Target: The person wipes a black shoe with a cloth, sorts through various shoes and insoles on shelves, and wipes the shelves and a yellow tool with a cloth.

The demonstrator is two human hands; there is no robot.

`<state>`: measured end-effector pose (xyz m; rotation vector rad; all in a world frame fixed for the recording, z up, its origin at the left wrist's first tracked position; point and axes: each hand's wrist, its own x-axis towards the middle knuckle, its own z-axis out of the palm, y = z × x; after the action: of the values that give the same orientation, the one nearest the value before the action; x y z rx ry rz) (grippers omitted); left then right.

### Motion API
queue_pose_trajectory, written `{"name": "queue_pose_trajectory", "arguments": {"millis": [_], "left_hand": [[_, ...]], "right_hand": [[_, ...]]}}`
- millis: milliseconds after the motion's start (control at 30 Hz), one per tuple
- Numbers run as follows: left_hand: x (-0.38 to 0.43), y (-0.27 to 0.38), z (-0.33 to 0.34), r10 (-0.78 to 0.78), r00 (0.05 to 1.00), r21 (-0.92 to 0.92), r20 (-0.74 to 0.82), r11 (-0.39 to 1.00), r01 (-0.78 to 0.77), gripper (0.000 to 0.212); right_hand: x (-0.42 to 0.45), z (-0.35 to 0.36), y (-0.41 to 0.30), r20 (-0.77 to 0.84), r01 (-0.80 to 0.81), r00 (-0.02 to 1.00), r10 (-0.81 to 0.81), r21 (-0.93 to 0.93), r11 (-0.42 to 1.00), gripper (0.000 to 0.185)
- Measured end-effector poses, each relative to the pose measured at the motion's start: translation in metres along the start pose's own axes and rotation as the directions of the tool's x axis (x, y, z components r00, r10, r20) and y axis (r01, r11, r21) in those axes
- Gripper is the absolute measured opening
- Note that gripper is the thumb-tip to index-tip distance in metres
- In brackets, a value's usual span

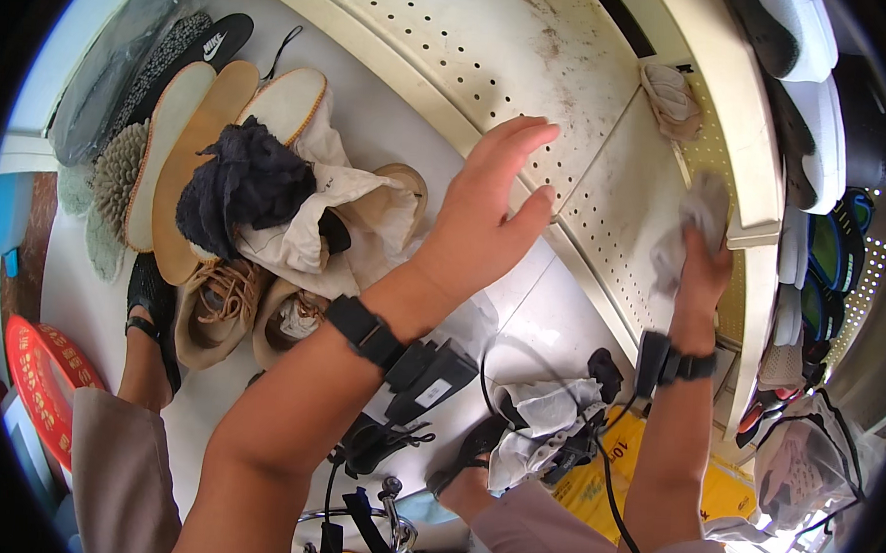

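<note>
My left hand [492, 196] is raised near the front edge of a perforated metal shelf [454, 59], its fingers apart and nothing in them. Farther right, my right hand [702, 271] presses a greyish cloth [690, 222], blurred, against the shelf near its upright side. Brown stains mark the shelf surface. A crumpled beige cloth bundle [671, 101] lies in the shelf's far corner. Left of my left hand, a dark crumpled cloth [245, 183] rests on a white fabric bag [364, 205] among insoles [200, 174].
Beige shoes [219, 313] with laces stand on the floor by my foot. A red plastic basin [46, 383] is at the left. Footwear [815, 138] lines a shelf at the right, above a clear plastic bag [794, 460]. Yellow packages [606, 465] and black cables [609, 480] are low in view.
</note>
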<state>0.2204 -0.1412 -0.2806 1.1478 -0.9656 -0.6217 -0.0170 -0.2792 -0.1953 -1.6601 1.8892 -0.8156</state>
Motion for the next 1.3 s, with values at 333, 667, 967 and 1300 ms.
{"name": "queue_pose_trajectory", "arguments": {"millis": [333, 667, 967, 1300], "left_hand": [[-0.037, -0.001, 0.011, 0.018, 0.999, 0.104, 0.045, 0.994, -0.023, 0.046], [-0.038, -0.005, 0.01, -0.033, 0.992, 0.213, 0.12, 0.977, 0.007, 0.052], [-0.058, -0.007, 0.018, 0.032, 0.957, 0.275, 0.287, 0.955, -0.114, 0.052], [-0.078, -0.014, 0.022, -0.104, 0.976, 0.293, 0.191, 0.955, 0.045, 0.054]], "right_hand": [[-0.05, 0.071, 0.052, -0.02, 0.256, 0.965, -0.263, -0.159, 0.953, 0.056], [-0.045, 0.072, -0.019, 0.0, 0.136, 0.989, -0.15, 0.43, 0.893, 0.062], [-0.039, -0.136, 0.262, -0.466, -0.413, 0.768, 0.44, 0.165, 0.896, 0.056], [-0.071, 0.128, -0.008, -0.107, 0.118, 0.99, -0.095, 0.242, 0.963, 0.071]]}}
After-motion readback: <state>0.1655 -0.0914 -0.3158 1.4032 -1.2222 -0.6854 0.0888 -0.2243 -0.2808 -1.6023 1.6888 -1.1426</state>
